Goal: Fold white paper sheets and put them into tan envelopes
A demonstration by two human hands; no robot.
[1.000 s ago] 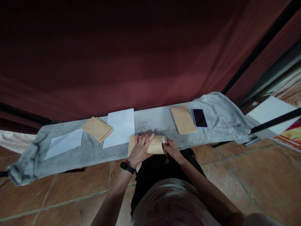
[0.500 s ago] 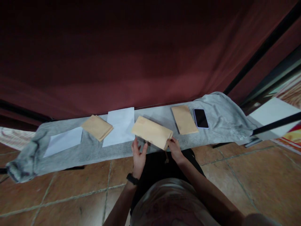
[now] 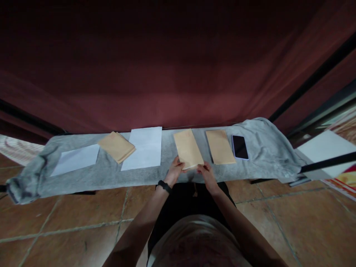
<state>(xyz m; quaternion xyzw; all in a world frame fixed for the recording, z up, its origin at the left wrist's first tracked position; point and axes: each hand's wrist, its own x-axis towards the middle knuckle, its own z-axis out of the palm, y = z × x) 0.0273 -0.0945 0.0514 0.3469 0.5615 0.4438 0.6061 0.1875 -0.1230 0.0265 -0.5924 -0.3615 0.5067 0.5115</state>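
Envelope [image 3: 189, 148] turned; left hand [image 3: 174, 171] newly joins right hand [image 3: 208, 175], each grip clamped on it.

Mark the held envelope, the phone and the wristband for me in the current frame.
Held envelope [image 3: 189, 149]: head view, middle of its upper face.
Phone [image 3: 240, 147]: head view, on its dark screen.
Wristband [image 3: 165, 186]: head view, on the top of the black band.

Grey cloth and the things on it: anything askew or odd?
The cloth is bunched into folds at its right end, and the brown envelope stack sits crooked, overlapping the large white sheet. No spill shows; the held envelope shows no tears.
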